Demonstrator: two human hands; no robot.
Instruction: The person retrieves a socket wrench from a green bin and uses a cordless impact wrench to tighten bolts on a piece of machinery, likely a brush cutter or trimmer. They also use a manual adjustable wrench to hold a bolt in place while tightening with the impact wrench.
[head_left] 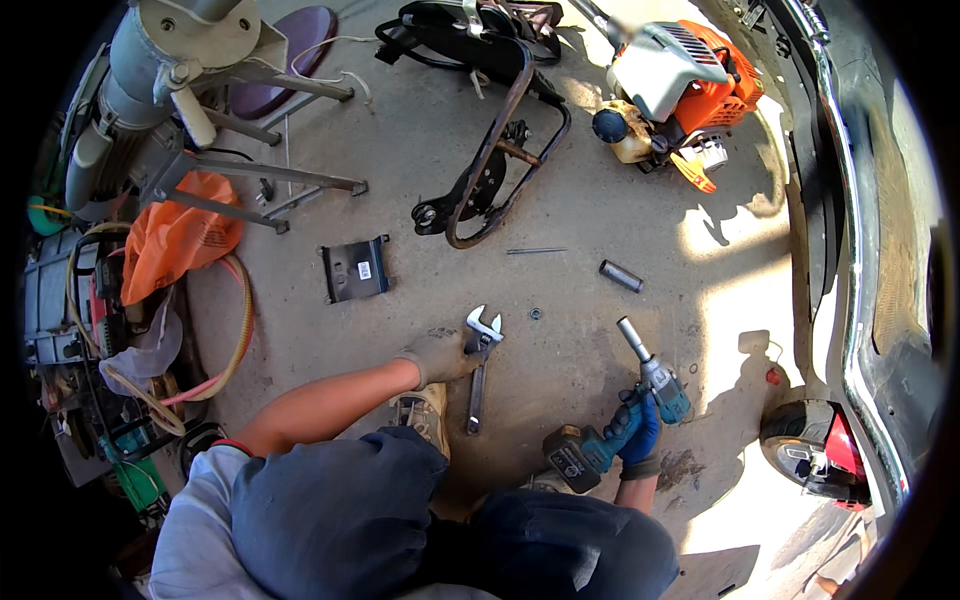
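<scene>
My left hand (437, 359), in a greyish glove, is closed on an adjustable wrench (484, 328) near its jaws, with the long handle pointing down toward me. My right hand (638, 430), in a blue glove, grips a teal cordless impact wrench (665, 392) fitted with a long silver socket (632, 338) angled up-left, its black battery below. Between and beyond the tools lie a small ring or nut (536, 314), a short metal tube (620, 276) and a thin rod (536, 251). A flat black metal plate (354, 268) lies to the upper left of my left hand.
A metal frame (490, 165) and an orange engine (690, 85) lie ahead. At left stand a legged machine (165, 70), an orange bag (182, 230), hoses (240, 320) and clutter. A vehicle body (870, 250) and small wheel (800, 450) line the right side.
</scene>
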